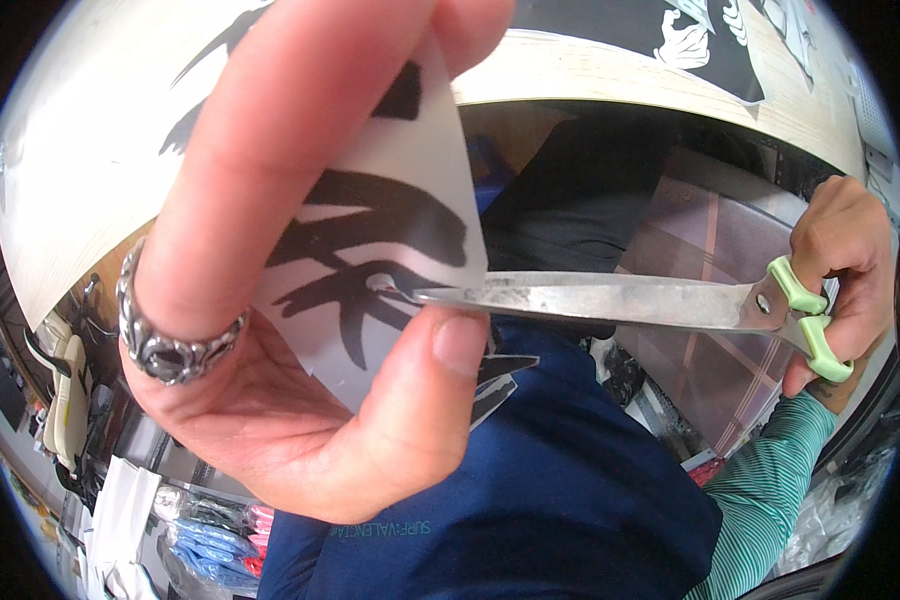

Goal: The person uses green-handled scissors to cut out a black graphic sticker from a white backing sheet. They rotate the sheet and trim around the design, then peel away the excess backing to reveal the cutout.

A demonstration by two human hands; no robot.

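Close up, my left hand (pixel 300 440) pinches a white sheet with black printed shapes (pixel 432 160) between thumb and fingers; a silver ring (pixel 170 352) is on one finger. A small hole or nick shows in the sheet within the black print. Scissors with pale green handles (pixel 620 300) point leftward, and their blade tips meet the sheet at that hole, just above my left thumb. My right hand (pixel 850 245) grips the handles at the far right. The blades lie nearly together. Thin dark-printed strips (pixel 500 385) stick out beyond my left thumb.
A pale wooden table (pixel 590 78) runs across the top, bearing a black sheet with white hand drawings (pixel 685 45). Below its edge lies a brown plaid flat item (pixel 700 310). Blue clothing (pixel 570 480) covers my lap. Plastic-wrapped blue items (pixel 205 545) sit at lower left.
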